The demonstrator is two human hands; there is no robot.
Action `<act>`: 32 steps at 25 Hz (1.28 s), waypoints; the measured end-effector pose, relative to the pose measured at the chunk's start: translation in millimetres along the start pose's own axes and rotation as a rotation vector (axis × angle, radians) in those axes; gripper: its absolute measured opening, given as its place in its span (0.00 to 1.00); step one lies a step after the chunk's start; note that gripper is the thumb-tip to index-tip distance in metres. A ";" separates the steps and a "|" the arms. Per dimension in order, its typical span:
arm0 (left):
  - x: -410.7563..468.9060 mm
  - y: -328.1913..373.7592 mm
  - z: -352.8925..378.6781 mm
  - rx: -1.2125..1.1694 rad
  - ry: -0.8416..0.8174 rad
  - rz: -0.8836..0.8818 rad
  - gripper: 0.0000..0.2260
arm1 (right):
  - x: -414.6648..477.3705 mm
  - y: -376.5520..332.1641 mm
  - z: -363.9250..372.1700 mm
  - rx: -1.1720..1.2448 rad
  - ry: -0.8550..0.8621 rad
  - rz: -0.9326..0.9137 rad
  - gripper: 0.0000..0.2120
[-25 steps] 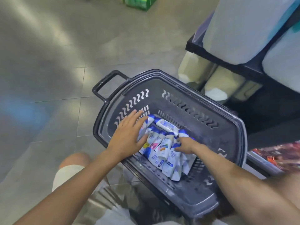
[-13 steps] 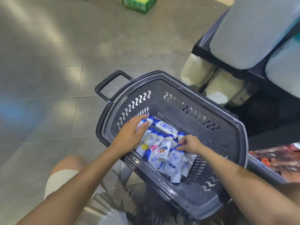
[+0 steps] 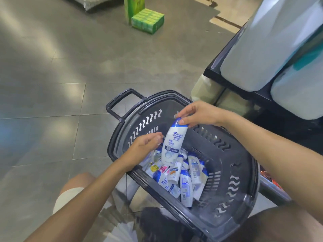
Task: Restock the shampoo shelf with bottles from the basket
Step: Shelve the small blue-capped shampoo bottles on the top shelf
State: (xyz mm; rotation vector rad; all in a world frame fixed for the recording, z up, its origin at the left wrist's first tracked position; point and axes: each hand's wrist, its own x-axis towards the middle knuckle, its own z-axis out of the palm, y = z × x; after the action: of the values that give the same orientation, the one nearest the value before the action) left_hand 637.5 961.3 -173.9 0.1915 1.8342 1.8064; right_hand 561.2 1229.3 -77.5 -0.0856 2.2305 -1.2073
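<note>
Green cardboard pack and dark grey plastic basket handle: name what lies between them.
Only bare grey floor tiles lie between the green cardboard pack and the dark grey plastic basket handle, as the head view shows.

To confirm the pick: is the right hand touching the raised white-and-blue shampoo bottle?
Touching. Head view: the right hand pinches the white-and-blue plastic shampoo bottle by its blue cap end.

A: Your right hand [image 3: 201, 114] is up out of the basket [image 3: 227, 163] now, pinching one bottle [image 3: 172, 145] by its cap end.

B: Yes, that bottle hangs above the pile [image 3: 185, 182] instead of lying in it. Your left hand [image 3: 145, 144] has lifted off the pile too, its fingers now curled.
</note>
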 end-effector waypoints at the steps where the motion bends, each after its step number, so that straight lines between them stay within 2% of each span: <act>1: 0.1 0.7 -0.5 -0.034 -0.048 0.002 0.16 | 1.9 -10.2 0.7 0.021 -0.011 -0.021 0.12; 3: -1.3 1.7 -1.4 -0.087 -0.091 -0.001 0.13 | 6.0 -23.7 5.5 0.053 -0.033 -0.049 0.10; 11: -2.3 2.8 -1.2 -0.153 -0.036 0.004 0.09 | 16.9 -35.2 22.1 0.067 -0.053 -0.082 0.13; 15: -0.8 0.5 -1.1 -0.188 -0.012 0.019 0.09 | 19.1 -18.6 24.3 0.234 -0.006 -0.080 0.14; 17: -0.9 -0.1 -1.5 -0.181 0.015 0.027 0.09 | 21.6 7.0 28.4 0.341 0.080 0.002 0.18; 19: -0.9 -1.3 -1.7 -0.176 0.039 0.037 0.09 | 23.1 45.1 39.6 0.300 0.166 0.146 0.18; 22: -1.7 -1.5 -1.8 -0.155 0.064 0.067 0.13 | 19.4 112.3 71.2 0.137 0.118 0.379 0.18; 27: -0.6 -7.4 -3.3 -0.126 0.110 0.117 0.14 | 11.5 184.8 135.9 0.088 0.083 0.717 0.15; 29: 0.2 -8.7 -2.8 -0.121 0.128 0.122 0.13 | 15.0 195.2 157.3 0.095 0.090 0.777 0.13; 32: 1.2 -10.5 -3.2 -0.085 0.154 0.137 0.13 | 24.1 197.6 178.0 0.085 0.140 0.788 0.17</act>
State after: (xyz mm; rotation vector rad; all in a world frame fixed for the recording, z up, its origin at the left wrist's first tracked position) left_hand 637.8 958.1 -184.4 0.1536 1.8837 2.0399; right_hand 678.2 1204.8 -316.3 0.8516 1.9961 -0.8651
